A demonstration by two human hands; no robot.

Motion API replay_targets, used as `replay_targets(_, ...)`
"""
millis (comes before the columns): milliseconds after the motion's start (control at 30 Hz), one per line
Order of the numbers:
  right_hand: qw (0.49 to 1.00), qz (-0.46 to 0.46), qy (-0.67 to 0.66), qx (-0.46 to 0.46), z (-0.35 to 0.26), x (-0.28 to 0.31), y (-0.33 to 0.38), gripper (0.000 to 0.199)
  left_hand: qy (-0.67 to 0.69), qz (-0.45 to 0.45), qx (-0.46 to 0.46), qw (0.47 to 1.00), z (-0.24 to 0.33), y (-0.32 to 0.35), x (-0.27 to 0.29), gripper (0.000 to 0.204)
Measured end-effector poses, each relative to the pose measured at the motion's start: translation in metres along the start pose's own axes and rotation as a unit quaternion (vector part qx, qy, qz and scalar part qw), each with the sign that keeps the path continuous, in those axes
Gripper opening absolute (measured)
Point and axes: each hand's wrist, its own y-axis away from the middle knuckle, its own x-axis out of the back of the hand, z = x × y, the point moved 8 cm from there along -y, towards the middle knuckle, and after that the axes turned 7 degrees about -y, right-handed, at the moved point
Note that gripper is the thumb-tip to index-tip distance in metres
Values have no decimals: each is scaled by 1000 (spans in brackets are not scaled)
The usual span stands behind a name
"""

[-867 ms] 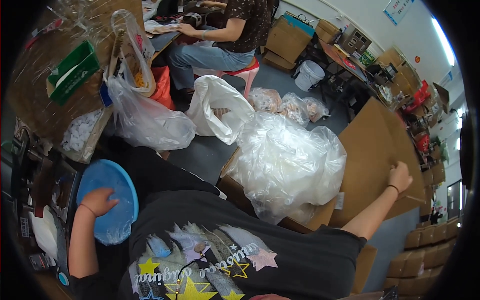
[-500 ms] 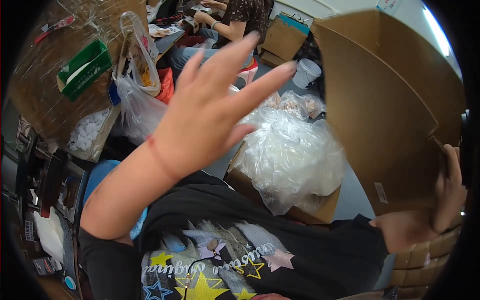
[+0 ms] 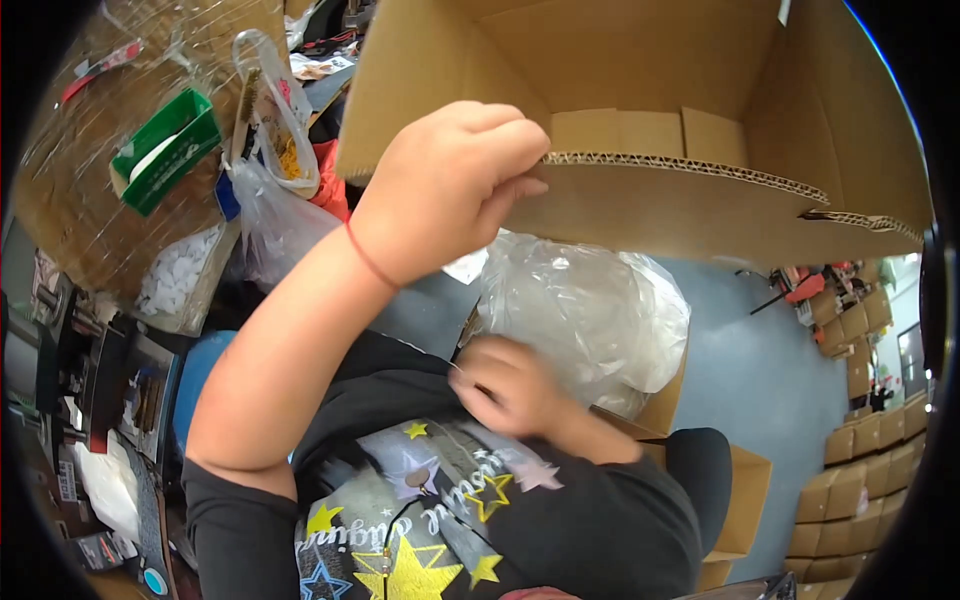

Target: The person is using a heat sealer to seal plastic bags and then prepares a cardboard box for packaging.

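My left hand (image 3: 455, 185) grips the near edge of a large cardboard box (image 3: 660, 210), its fingers folded over the corrugated rim. The box is raised across the upper right with its open side facing me, and flaps show at the bottom inside. My right hand (image 3: 505, 385) is off the box, low in front of my shirt. Its fingers are curled and partly blurred; what they hold, if anything, cannot be made out. Just beyond it, a clear plastic bag (image 3: 590, 315) with pale contents bulges from a lower carton (image 3: 660, 400).
At the left stand a green box (image 3: 170, 150), a white carrier bag (image 3: 275, 215) and a tray of white pieces (image 3: 185, 275). Black machinery (image 3: 110, 360) lines the left edge. Stacked cartons (image 3: 850, 490) rise at the right, and an open carton (image 3: 745, 500) sits beside my leg.
The cardboard box has swung left and tipped its open side toward me, covering the seated person. My left hand has closed on its rim. My right hand has left the box's right side for my front.
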Motion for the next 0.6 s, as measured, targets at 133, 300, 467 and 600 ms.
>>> replay_targets(133, 941, -173, 139, -257, 245, -179, 62, 23, -14, 7, 33, 999, 12, -1, 8, 20)
replay_targets(300, 815, -299, 343, -359, 388, -247, 107, 26, -48, -31, 54, 997, 18, 2, -1, 25)
replay_targets(467, 808, -202, 428, -351, 461, -247, 160, 27, -97, -39, 71, 992, 18, 6, 6, 21)
replay_targets(600, 791, -151, 501, -318, 500, -242, 213, 28, -91, -45, 99, 990, 3, 8, 1, 20)
